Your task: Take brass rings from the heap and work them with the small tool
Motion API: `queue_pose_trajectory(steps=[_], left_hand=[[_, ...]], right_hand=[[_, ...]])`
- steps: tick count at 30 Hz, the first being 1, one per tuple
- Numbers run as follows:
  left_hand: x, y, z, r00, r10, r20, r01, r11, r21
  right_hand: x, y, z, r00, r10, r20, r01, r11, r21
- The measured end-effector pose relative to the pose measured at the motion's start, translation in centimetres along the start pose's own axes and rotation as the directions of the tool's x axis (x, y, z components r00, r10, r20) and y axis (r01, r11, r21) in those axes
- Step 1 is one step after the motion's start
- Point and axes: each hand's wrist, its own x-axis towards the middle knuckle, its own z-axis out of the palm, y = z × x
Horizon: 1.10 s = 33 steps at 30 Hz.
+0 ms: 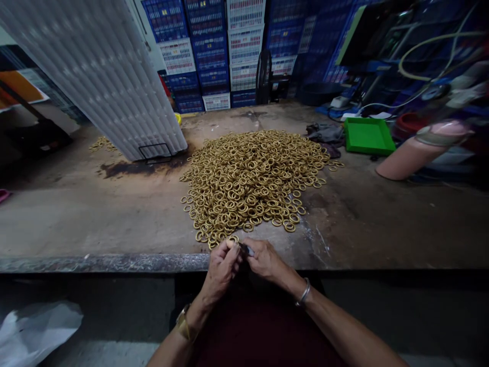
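A big heap of brass rings lies on the worn workbench in front of me. My left hand and my right hand meet at the bench's front edge, just below the heap's near rim. Both are curled into pinches. Between their fingertips sits a small dark tool, which the right fingers hold. The left fingertips press against a brass ring at the same spot. A watch is on my left wrist and a metal bangle on my right.
A white corrugated panel leans over the bench at the back left. A green tray and a pink cylinder lie at the right. Stacked blue and white crates line the back. White plastic sheet lies low left.
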Motion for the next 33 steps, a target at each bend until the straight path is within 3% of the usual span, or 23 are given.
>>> queue_pose_trajectory(steps=[3, 6, 10, 13, 20, 26, 33], left_hand=[[-0.6, 0.2, -0.2, 0.999, -0.012, 0.032, 0.014, 0.998, -0.055], [-1.3, 1.0, -0.2, 0.993, -0.054, 0.107, 0.072, 0.984, -0.163], [-1.3, 1.8, -0.5, 0.987, -0.056, 0.153, 0.113, 0.913, -0.391], [-0.8, 1.4, -0.9, 0.989, -0.064, 0.131, 0.118, 0.881, -0.458], [-0.1, 0.2, -1.5, 0.973, -0.153, 0.172, 0.226, 0.774, -0.591], [0.5, 0.0, -1.6, 0.968, -0.197, 0.156, 0.251, 0.736, -0.628], [0.8, 0.5, 0.0, 0.996, -0.094, 0.002, 0.088, 0.925, -0.37]], right_hand=[[0.3, -0.1, -0.4, 0.998, 0.038, 0.058, -0.034, 0.997, -0.067], [0.8, 0.3, -0.5, 0.995, 0.096, 0.029, -0.088, 0.975, -0.203], [1.7, 1.5, -0.5, 0.975, 0.151, -0.165, -0.196, 0.934, -0.298], [2.4, 2.2, -0.7, 0.945, 0.176, -0.277, -0.265, 0.907, -0.327], [3.2, 2.2, -0.5, 0.96, 0.155, -0.233, -0.247, 0.86, -0.447], [2.9, 2.7, -0.5, 0.954, 0.124, -0.274, -0.201, 0.939, -0.277], [2.1, 0.7, -0.5, 0.965, 0.038, -0.258, -0.025, 0.998, 0.051]])
